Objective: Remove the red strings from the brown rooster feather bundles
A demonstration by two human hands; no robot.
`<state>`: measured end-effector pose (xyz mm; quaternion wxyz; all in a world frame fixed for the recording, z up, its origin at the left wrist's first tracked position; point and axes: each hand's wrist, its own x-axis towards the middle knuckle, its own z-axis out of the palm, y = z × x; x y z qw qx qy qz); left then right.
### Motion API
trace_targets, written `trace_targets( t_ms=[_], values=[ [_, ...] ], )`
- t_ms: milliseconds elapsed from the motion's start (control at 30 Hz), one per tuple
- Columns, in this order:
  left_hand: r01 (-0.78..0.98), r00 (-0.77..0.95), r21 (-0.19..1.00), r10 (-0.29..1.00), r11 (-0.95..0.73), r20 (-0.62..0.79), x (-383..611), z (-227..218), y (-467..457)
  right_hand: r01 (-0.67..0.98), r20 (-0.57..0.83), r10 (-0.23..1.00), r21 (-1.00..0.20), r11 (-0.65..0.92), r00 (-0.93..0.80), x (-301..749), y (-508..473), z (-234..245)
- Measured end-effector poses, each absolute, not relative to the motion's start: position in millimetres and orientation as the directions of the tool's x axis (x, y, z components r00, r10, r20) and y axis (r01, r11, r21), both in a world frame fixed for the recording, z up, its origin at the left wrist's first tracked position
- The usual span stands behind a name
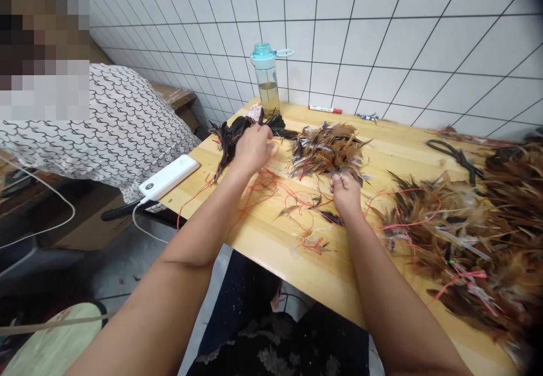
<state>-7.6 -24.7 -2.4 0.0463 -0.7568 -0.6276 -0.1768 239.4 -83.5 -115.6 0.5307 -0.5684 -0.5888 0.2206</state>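
My left hand reaches into a small pile of black feathers near the table's far left corner. Its fingers are curled down on the feathers, and the fingertips are hidden. A brown feather bunch lies in the middle of the table. At the near edge of that bunch, my right hand is closed, with thumb and forefinger pinched on the feathers. Loose red string lies tangled on the wood between and below the hands, with a few stray dark feathers among it.
Large heaps of brown feathers cover the table's right side, beside a black cord. A water bottle and a red-and-white marker stand and lie by the tiled wall. A white power bank overhangs the left edge, near another person's patterned garment.
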Motion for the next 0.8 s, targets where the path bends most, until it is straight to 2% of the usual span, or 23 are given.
trace_targets(
  t_ms=[67, 133, 300, 433, 667, 800],
  values=[
    [0.904, 0.29, 0.267, 0.937, -0.335, 0.194, 10, -6, -33, 0.433, 0.378, 0.902, -0.863, 0.26, 0.21, 239, -84, -115],
    [0.866, 0.372, 0.316, 0.922, -0.388, 0.11, 29, -14, -39, 0.433, 0.381, 0.9, -0.862, 0.262, 0.213, 239, -84, -115],
    [0.906, 0.367, 0.207, 0.929, -0.368, 0.046, 57, -38, -40, 0.405, 0.365, 0.902, -0.879, 0.252, 0.23, 238, -85, -114],
    [0.893, 0.377, 0.215, 0.918, -0.395, 0.12, 55, -47, -36, 0.39, 0.346, 0.908, -0.89, 0.238, 0.237, 238, -84, -114],
    [0.84, 0.293, 0.398, 0.926, -0.369, 0.239, 38, -22, -36, 0.351, 0.31, 0.913, -0.913, 0.209, 0.263, 235, -87, -110],
    [0.859, 0.248, 0.356, 0.907, -0.369, 0.34, 35, -9, -35, 0.206, 0.223, 0.923, -0.965, 0.163, 0.313, 236, -86, -112]
  ],
)
